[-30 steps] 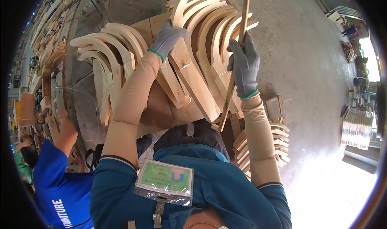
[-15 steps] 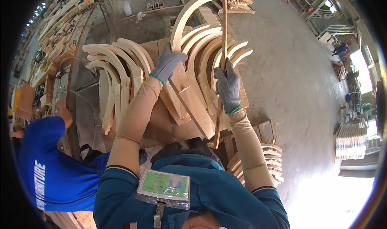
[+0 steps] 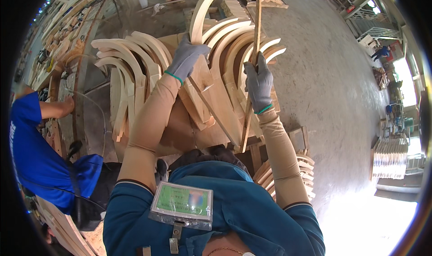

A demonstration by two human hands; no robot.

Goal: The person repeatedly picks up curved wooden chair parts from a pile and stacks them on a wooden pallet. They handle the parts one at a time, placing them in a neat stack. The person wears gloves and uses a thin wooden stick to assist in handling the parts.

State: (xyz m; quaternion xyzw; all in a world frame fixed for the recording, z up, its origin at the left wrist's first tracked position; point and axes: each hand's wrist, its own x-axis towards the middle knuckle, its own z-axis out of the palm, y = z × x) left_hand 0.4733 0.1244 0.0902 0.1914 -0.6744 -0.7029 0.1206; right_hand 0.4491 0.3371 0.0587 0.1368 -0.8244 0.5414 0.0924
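Observation:
In a grey glove with a green cuff, my left hand (image 3: 186, 58) is closed around a curved wooden piece (image 3: 199, 21). That piece has a hooked upper end, which runs past the top edge of the view, and a wide straight lower part slanting toward my body. My right hand (image 3: 259, 86), gloved alike, grips a long thin wooden strip (image 3: 258, 24) held almost upright. Its lower end comes down near the foot of the curved piece; whether they touch I cannot tell. Similar curved pieces (image 3: 118, 49) stand in rows on both sides of my left hand.
A brown board (image 3: 180, 134) lies under the rows. More curved parts (image 3: 306, 168) are stacked by my right forearm. On the left, a co-worker in a blue shirt (image 3: 40, 148) is beside a bench of wood pieces (image 3: 67, 44). Concrete floor (image 3: 324, 76) stretches right.
Both hands keep their grips. The strip has shifted slightly right, and the curved piece's tip has passed out of view at the top. The co-worker has moved farther left, an arm over the bench.

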